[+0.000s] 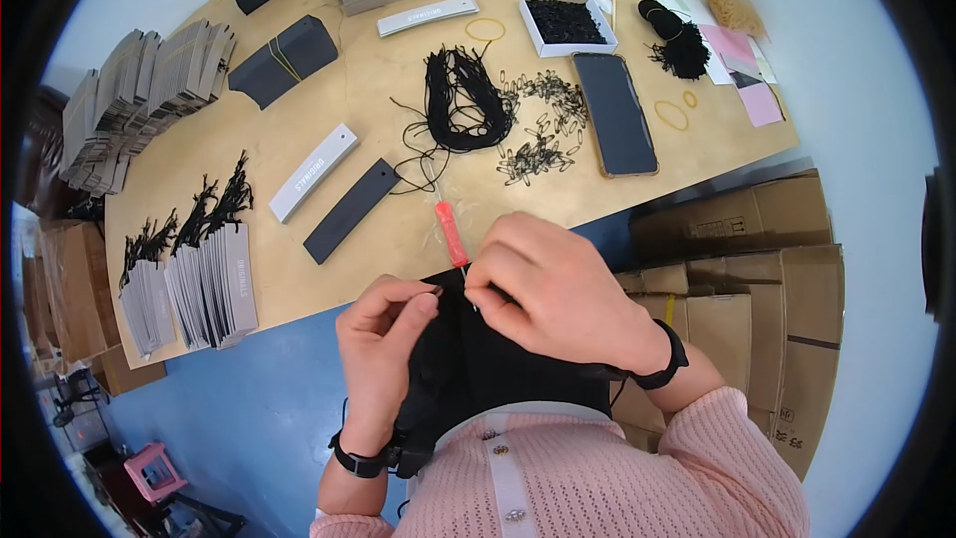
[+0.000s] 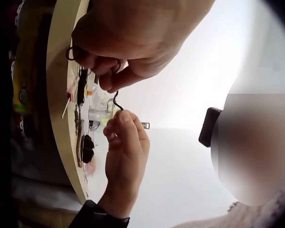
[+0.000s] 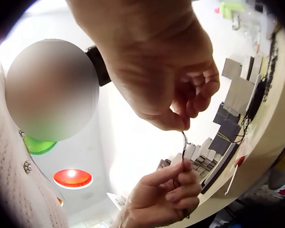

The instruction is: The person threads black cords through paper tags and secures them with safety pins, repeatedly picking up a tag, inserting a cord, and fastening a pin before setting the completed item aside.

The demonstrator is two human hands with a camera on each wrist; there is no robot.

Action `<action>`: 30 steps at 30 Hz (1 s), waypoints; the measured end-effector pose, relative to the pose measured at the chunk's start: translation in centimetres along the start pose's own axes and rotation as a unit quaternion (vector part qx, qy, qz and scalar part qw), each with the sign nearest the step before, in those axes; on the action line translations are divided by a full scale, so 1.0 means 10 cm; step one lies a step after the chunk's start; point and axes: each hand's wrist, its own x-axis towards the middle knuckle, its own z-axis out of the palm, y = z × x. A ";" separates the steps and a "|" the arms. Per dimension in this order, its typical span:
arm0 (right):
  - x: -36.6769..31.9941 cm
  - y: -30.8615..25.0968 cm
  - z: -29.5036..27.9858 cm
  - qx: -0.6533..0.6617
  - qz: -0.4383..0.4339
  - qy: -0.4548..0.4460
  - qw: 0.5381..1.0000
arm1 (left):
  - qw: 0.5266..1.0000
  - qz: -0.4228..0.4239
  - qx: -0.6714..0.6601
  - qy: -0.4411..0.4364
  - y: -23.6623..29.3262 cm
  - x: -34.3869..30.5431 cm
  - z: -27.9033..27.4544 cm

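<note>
Both hands are raised close together at the table's near edge. The left hand (image 1: 378, 344) pinches a thin black cord between thumb and index finger. The right hand (image 1: 558, 284) holds the cord's other part in its fingertips. In the left wrist view, a short kinked stretch of the cord (image 2: 117, 100) spans the gap between the hands, with loops by the left fingers. The right wrist view shows the cord (image 3: 184, 147) and a small pale curved piece beside it, too small to identify. A red-handled tool (image 1: 451, 234) lies just beyond the fingers.
On the table (image 1: 378, 70) are a black cord bundle (image 1: 458, 105), scattered safety pins (image 1: 543, 125), a phone (image 1: 615, 115), and a white box (image 1: 568, 25) of black pieces. Grey tags with cords (image 1: 214, 279) lie left; cardboard boxes (image 1: 732, 339) stand right below the edge.
</note>
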 end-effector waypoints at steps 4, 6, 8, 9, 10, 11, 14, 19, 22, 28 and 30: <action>0.01 0.07 -0.08 -0.010 0.009 0.008 1.000 | 0.911 -0.210 -0.313 -0.170 -0.06 0.06 -0.27; -0.01 0.07 -0.03 -0.045 -0.011 -0.018 0.999 | 0.907 -0.206 -0.331 -0.160 -0.06 0.05 -0.23; -0.02 0.03 0.01 -0.042 -0.018 -0.034 0.998 | 0.903 -0.199 -0.351 -0.149 -0.07 0.04 -0.10; -0.04 0.01 0.01 -0.040 -0.025 -0.051 0.998 | 0.973 -0.089 -0.182 -0.109 -0.07 0.04 -0.01; -0.05 -0.01 0.01 -0.041 -0.025 -0.052 0.997 | 0.998 0.026 -0.004 -0.063 -0.06 0.05 0.04; -0.06 -0.02 0.00 -0.033 -0.009 -0.043 0.998 | 0.998 0.026 -0.005 -0.063 -0.01 0.05 0.05; -0.07 -0.04 -0.03 -0.023 0.020 -0.036 0.999 | 0.909 0.232 0.341 -0.067 0.09 0.04 0.08; -0.08 0.00 -0.06 0.013 0.053 -0.076 0.996 | 0.893 0.261 0.362 -0.053 0.12 0.02 0.11; -0.04 0.02 -0.08 0.145 0.115 -0.060 0.981 | 0.984 0.096 0.124 -0.082 0.12 0.03 0.08; -0.07 0.04 0.01 0.131 0.033 -0.051 0.990 | 0.985 -0.073 -0.113 -0.109 0.02 0.01 -0.02; -0.06 0.01 -0.01 0.087 0.041 -0.056 0.994 | 0.978 -0.093 -0.146 -0.113 -0.01 0.00 -0.03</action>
